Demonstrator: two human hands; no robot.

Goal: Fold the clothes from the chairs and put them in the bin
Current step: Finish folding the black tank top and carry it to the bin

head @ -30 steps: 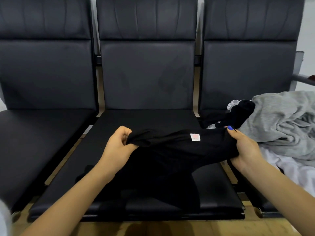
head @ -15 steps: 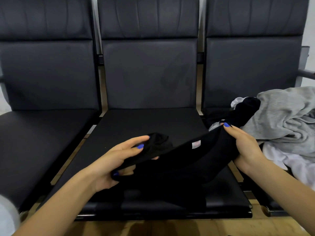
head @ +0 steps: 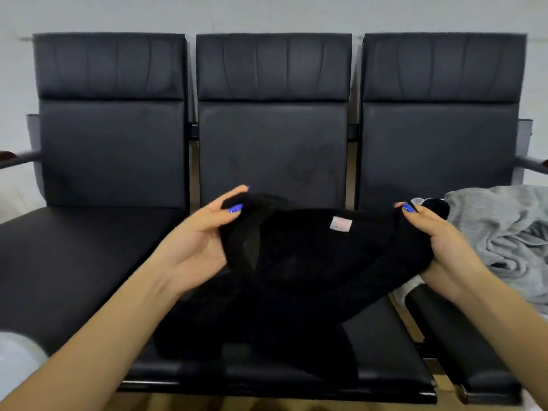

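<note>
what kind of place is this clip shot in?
Probably a waiting area or lobby: a row of three linked black padded chairs with an armrest at the end, against a bare pale wall, on a wood-look floor.

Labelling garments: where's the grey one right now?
Head view, far right: the grey garment lies crumpled on the right chair, just past the right hand gripping the black garment.
</note>
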